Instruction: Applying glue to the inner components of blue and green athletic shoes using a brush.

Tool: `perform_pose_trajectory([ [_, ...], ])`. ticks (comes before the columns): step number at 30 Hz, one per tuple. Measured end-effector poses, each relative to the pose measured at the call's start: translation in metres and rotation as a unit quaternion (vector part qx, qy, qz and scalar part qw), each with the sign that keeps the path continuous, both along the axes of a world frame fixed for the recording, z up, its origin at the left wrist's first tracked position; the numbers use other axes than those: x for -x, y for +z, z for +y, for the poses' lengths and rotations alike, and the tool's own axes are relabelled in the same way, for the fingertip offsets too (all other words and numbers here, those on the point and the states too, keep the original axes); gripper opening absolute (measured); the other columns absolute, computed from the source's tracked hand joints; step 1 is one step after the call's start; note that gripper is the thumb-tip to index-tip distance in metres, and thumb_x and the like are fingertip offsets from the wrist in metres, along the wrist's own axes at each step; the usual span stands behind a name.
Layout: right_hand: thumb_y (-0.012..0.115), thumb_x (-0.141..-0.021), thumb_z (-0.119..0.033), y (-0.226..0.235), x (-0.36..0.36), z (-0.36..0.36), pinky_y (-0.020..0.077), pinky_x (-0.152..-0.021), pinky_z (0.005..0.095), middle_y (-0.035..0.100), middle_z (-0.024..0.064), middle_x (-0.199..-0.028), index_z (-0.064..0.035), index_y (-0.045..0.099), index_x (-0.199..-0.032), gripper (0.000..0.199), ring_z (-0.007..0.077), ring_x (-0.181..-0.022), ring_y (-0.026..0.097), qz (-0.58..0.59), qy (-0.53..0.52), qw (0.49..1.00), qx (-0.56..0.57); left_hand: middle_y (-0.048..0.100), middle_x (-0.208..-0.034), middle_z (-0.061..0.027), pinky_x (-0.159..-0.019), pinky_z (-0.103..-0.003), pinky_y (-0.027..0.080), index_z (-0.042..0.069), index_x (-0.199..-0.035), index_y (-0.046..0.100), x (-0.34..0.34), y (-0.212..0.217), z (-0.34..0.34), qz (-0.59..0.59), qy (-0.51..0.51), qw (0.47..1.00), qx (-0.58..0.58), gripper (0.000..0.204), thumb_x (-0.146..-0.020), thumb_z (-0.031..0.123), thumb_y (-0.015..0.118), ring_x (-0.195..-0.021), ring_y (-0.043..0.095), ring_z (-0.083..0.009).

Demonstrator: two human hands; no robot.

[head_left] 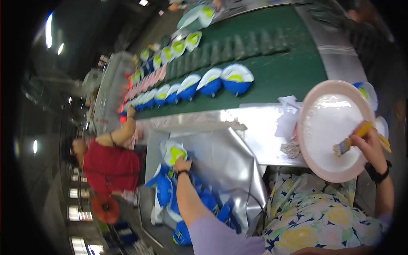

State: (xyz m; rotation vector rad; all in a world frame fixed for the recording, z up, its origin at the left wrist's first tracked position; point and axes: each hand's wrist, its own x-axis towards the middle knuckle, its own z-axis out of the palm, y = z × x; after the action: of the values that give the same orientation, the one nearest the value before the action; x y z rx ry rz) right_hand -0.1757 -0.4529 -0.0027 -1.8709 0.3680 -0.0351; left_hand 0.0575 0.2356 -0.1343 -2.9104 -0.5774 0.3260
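1. The left hand (182,163) reaches down to a blue shoe upper with a yellow-green insole (173,152), fingers closed on its edge, atop a pile of blue uppers (170,193) beside the metal bench (255,123).
2. The right hand (370,142) grips a yellow-handled brush (350,140), bristles inside the pink bowl (333,127) at the bench's right edge.
3. 1 row of blue uppers (204,83) lies on the green conveyor belt (289,72).

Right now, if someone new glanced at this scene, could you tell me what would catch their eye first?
Probably the big pink basin of white liquid at right, where the right hand holds a yellow-handled brush. Next, the row of blue shoe pieces along the green conveyor belt, and the left hand on another blue piece from the pile below.
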Motion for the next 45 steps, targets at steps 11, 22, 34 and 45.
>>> perform_pose_trajectory([
  [11, 0.071, -0.086, -0.016, 0.013, -0.016, 0.012, 0.0498, -0.066, 0.0262, 0.067, 0.0078, -0.08, 0.0009, 0.064, -0.094, 0.02, 0.0116, -0.072, 0.063, -0.03, 0.097, 0.995, -0.004, 0.057, -0.131, -0.0147, -0.104, -0.062, 0.041, 0.005, -0.127, 0.051, 0.091, 0.059, -0.201, -0.02, 0.131, 0.237, 0.962, 0.037, -0.092, 0.017, 0.058, -0.119, 0.056, -0.032],
  [22, 0.07, -0.084, -0.015, -0.021, -0.038, 0.042, 0.0473, -0.061, 0.0326, 0.064, 0.0148, -0.074, 0.0013, 0.06, -0.088, 0.019, 0.0238, -0.064, 0.06, -0.158, 0.165, 0.969, 0.09, 0.05, -0.126, -0.0151, -0.094, -0.046, 0.046, 0.003, -0.13, 0.048, 0.113, 0.043, -0.219, -0.287, -0.122, 0.856, 0.412, 0.052, -0.082, 0.008, 0.069, -0.116, 0.05, -0.0293],
  [34, 0.068, -0.083, -0.018, -0.004, -0.02, -0.031, 0.048, -0.074, 0.0449, 0.065, 0.0205, -0.085, -0.0011, 0.061, -0.092, 0.021, 0.0377, -0.081, 0.063, -0.18, 0.157, 0.935, 0.263, 0.056, -0.132, -0.01, -0.097, -0.039, 0.05, 0.008, -0.139, 0.043, 0.027, 0.097, -0.256, -0.049, -0.261, 0.715, 0.647, 0.048, -0.093, 0.01, 0.057, -0.113, 0.06, -0.0269],
  [45, 0.066, -0.089, -0.016, 0.048, -0.046, -0.017, 0.048, -0.069, 0.0333, 0.064, 0.012, -0.086, -0.0017, 0.058, -0.084, 0.017, 0.0255, -0.076, 0.062, -0.38, 0.182, 0.906, 0.047, 0.048, -0.14, -0.0102, -0.104, -0.041, 0.045, 0.008, -0.147, 0.031, 0.088, 0.168, -0.406, 0.187, -0.169, 0.574, 0.779, 0.06, -0.097, 0.028, 0.056, -0.123, 0.053, -0.025],
])
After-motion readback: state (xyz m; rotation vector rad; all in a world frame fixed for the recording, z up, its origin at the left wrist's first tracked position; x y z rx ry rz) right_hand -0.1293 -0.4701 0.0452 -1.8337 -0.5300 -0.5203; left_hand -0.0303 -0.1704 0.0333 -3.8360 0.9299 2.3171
